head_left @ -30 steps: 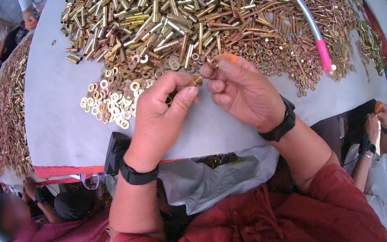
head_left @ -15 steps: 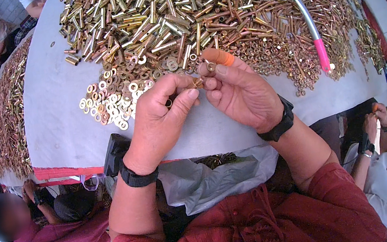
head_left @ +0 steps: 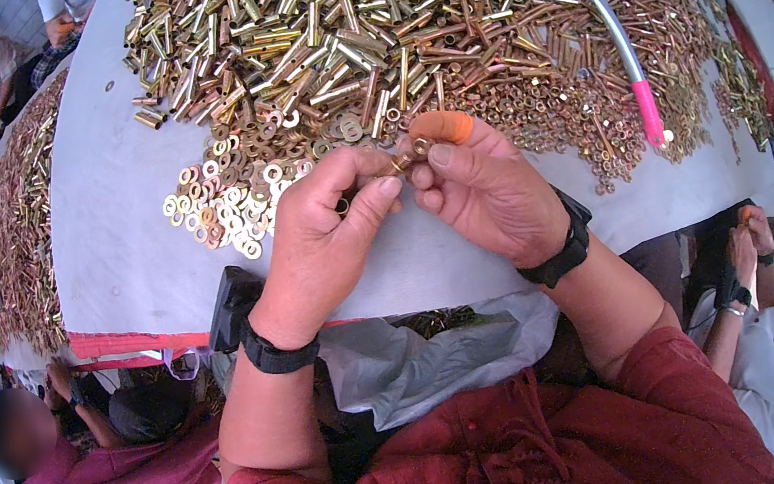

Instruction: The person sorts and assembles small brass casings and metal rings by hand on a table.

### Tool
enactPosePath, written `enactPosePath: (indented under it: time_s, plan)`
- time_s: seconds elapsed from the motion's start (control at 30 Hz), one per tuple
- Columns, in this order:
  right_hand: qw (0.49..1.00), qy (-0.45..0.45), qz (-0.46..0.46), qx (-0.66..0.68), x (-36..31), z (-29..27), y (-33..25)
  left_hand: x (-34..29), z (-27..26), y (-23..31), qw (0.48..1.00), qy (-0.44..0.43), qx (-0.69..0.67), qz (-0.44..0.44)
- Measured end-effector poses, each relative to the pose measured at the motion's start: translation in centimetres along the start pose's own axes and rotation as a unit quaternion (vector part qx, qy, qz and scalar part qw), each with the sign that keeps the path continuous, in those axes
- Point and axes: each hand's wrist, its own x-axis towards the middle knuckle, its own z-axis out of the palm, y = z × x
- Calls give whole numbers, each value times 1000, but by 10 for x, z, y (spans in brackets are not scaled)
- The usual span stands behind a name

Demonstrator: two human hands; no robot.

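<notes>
My left hand [head_left: 325, 236] is closed around a yellowish metal bolt [head_left: 403, 161], its tip poking out past the thumb and index finger. A round dark-holed end of metal shows under those fingers; whether it belongs to the same piece I cannot tell. Pinched in my right hand [head_left: 492, 190] is a small nut [head_left: 421, 146], right at the bolt's tip. An orange finger cover [head_left: 442, 128] sits on the right index finger. Just beyond my hands lie a pile of flat washers [head_left: 232, 190], a heap of metal sleeves [head_left: 304, 37] and many loose nuts [head_left: 550, 120].
A curved metal tool with a pink handle [head_left: 647, 114] lies on the heap at the right. Grey plastic sheeting [head_left: 436, 361] hangs below the edge of the white table [head_left: 118, 234]. Co-workers sit at left and right; another table at the left bears more metal parts [head_left: 11, 231].
My right hand has brought the nut lower and closer to the bolt's tip, its index finger curling down. My left hand has hardly moved.
</notes>
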Motion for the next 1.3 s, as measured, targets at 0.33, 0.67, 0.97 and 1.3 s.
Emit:
enactPosePath:
  time_s: [0.33, 0.67, 0.97, 1.3]
  plan:
    - [1000, 5, -4, -22, 0, 2, 0, 0, -2, 4, 1000, -9, 11, -17]
    - [997, -3, -25, -72, -4, 11, -5, 0, -2, -5, 1000, -4, 19, 24]
    - [788, 29, -248, -562, -6, 15, -5, 1, -4, -6, 996, -5, 86, 36]
    - [700, -10, -275, -659, -9, 30, -17, 0, -5, -6, 999, -18, 44, 15]
